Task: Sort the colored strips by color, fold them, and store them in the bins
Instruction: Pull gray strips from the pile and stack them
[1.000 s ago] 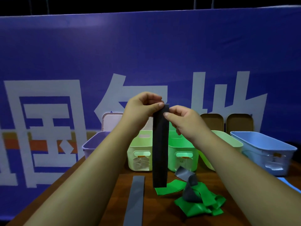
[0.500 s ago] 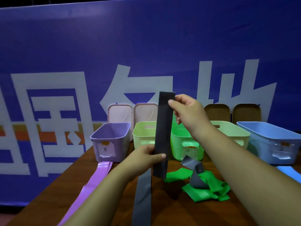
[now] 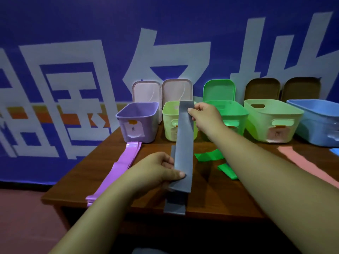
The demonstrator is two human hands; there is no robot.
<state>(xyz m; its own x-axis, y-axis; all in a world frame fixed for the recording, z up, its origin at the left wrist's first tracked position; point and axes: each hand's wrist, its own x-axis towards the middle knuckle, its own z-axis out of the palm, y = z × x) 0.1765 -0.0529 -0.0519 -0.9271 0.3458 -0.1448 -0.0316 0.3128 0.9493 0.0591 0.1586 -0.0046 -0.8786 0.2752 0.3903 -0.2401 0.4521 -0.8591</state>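
Light: dim, cool, blue-tinted off the banner (image 3: pixel 73 24), brightest toward the back of the desk (image 3: pixel 211 198). Shadows: soft dark patch on the wood right of the grey strip (image 3: pixel 183 143); space under the desk nearly black. Sheen: faint gloss along the purple strip (image 3: pixel 128 158). Sharpness: soft throughout, banner lettering smeared. Edges: wide-angle stretch, blue bin (image 3: pixel 315 121) bowed at the right border

Blue banner (image 3: pixel 73 33) behind wooden table (image 3: pixel 211 198)
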